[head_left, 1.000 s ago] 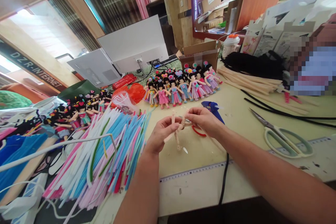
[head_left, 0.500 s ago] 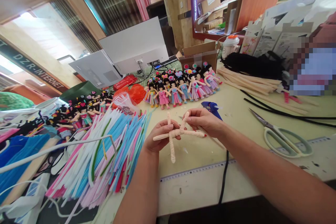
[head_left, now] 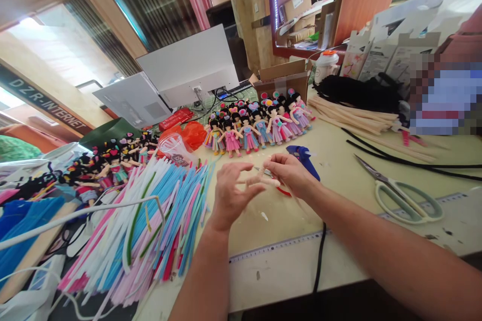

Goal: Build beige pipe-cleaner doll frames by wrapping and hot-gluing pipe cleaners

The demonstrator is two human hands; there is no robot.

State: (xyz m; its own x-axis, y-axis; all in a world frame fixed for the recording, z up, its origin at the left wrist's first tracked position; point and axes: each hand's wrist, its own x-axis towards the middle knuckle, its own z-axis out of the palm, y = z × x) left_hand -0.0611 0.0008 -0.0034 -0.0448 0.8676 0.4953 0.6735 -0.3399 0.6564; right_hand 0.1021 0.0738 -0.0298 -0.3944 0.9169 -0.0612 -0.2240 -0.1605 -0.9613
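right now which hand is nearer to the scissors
Right. The right hand, pinching the beige piece, is to the left of the scissors; the left hand, its thumb and fingers apart, is farther left, beyond the right hand.

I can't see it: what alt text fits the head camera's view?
A person's right hand pinches a beige figure above a table, left hand open beside it. Small dolls stand beyond; colorful pipe cleaners lie left, scissors right.
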